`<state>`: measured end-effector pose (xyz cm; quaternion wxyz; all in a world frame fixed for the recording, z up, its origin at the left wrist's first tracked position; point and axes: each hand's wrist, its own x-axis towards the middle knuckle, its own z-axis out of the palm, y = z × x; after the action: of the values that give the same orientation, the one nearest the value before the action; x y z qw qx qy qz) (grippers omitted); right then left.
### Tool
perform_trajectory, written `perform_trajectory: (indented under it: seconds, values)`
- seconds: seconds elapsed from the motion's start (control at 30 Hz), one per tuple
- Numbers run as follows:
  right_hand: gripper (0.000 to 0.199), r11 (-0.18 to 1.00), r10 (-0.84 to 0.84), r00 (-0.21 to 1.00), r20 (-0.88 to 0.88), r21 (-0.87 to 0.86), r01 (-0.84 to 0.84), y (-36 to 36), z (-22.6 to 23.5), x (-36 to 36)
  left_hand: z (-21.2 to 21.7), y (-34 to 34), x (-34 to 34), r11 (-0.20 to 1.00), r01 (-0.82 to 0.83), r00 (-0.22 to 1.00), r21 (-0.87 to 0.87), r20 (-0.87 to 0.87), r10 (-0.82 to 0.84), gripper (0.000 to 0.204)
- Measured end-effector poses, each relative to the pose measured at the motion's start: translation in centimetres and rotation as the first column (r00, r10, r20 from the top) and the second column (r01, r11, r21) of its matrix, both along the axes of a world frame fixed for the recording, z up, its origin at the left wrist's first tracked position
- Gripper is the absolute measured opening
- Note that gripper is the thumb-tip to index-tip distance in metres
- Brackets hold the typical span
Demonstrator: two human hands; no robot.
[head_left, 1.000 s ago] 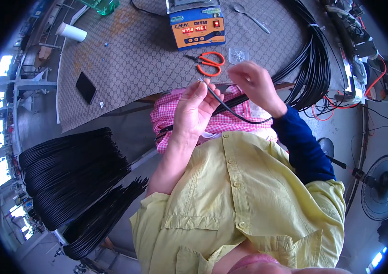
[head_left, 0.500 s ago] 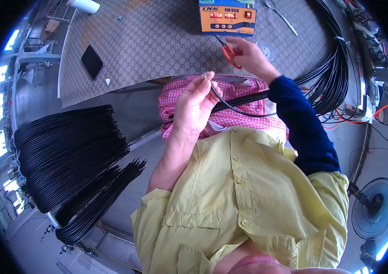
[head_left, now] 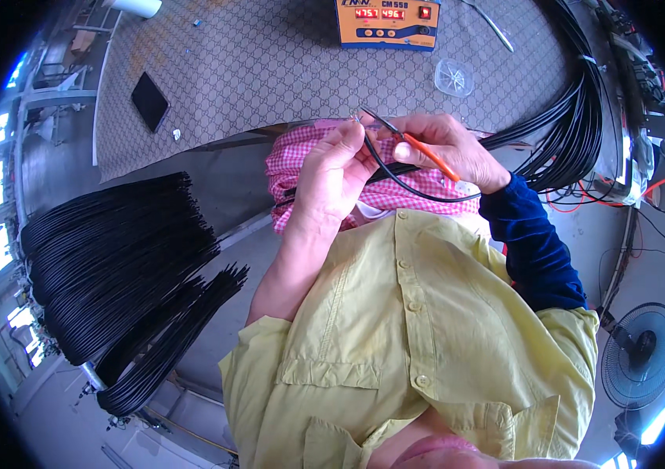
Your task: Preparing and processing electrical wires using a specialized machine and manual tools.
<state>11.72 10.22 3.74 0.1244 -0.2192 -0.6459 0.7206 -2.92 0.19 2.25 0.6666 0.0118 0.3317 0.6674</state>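
Just above the middle of the frame, the left hand [head_left: 332, 176] pinches the tip of a thin black cable [head_left: 406, 187] between thumb and fingertips, closed narrow on it right by the bared end. The right hand [head_left: 449, 148] is wrapped around orange-handled cutters [head_left: 418, 148], whose nose points at that same tip. From the pinch the cable droops in a loose bow over a pink checked cloth [head_left: 301, 156] and runs off to the right under the right hand.

It looks light and limp enough to sag under its own weight, with a smooth jacket that would likely slip in a loose grip. I'd judge the best hold is close behind the end, as now; farther back the tip would wobble.

At upper right a thick bundle of black cables [head_left: 575, 117] curves along the patterned table [head_left: 270, 62]; more cut lengths [head_left: 113, 258] hang at left. An orange meter box [head_left: 387, 19] sits at top centre.
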Motion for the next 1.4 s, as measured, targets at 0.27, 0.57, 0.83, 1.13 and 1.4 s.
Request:
perform_trajectory:
  seconds: [0.27,0.57,0.83,1.13,1.4]
  values:
    - [0.039,0.999,0.023,0.999,0.04,-0.023,-0.022,0.1,0.3,0.1,0.3,0.1,0.1,1.0,-0.001,1.0,-0.022,0.028,0.001,0.014]
    - [0.037,0.999,0.029,0.998,0.051,-0.018,-0.028,0.3,-0.2,-0.1,0.5,0.3,0.1,1.0,0.005,0.999,-0.001,0.041,-0.005,0.015]
    - [0.036,0.998,0.019,1.0,0.015,0.062,-0.02,0.2,-0.7,-0.4,-0.3,0.1,-0.2,0.999,0.014,0.998,0.036,0.059,-0.016,0.024]
    - [0.016,0.744,-0.22,0.966,0.137,0.663,0.076,2.4,-2.7,-1.0,-0.6,-0.1,-0.5,0.994,0.042,0.998,0.103,0.034,-0.046,0.016]
    - [0.021,0.234,-0.321,0.926,0.197,0.964,-0.124,4.5,-5.6,-3.1,-0.4,-0.2,-0.1,0.997,-0.01,0.999,0.073,-0.031,0.012,0.014]
